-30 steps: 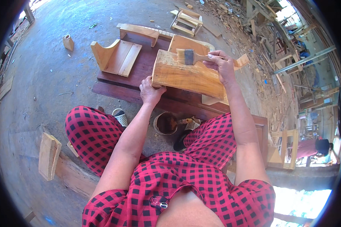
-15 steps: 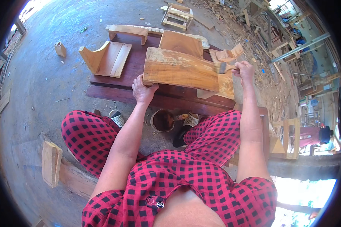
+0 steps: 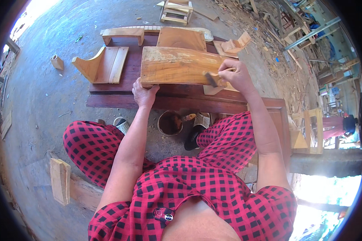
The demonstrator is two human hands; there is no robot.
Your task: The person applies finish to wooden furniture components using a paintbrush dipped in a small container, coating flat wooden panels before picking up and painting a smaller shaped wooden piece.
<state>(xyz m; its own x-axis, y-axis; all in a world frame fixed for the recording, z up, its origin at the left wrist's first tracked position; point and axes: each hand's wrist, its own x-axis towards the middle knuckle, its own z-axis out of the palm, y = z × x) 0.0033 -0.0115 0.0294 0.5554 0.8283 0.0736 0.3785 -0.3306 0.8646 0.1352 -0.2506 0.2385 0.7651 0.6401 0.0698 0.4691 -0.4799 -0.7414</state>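
Concrete yard floor; wooden panel point(image 3: 177, 65) on dark board point(image 3: 120, 90), left hand point(image 3: 144, 91) gripping its near edge, right hand point(image 3: 235, 74) clamped on brush point(image 3: 212, 78) against panel

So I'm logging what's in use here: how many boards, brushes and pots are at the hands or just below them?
Wooden board under both hands: 1
Brush in the right hand: 1
Dark pot on the ground: 1
Total: 3
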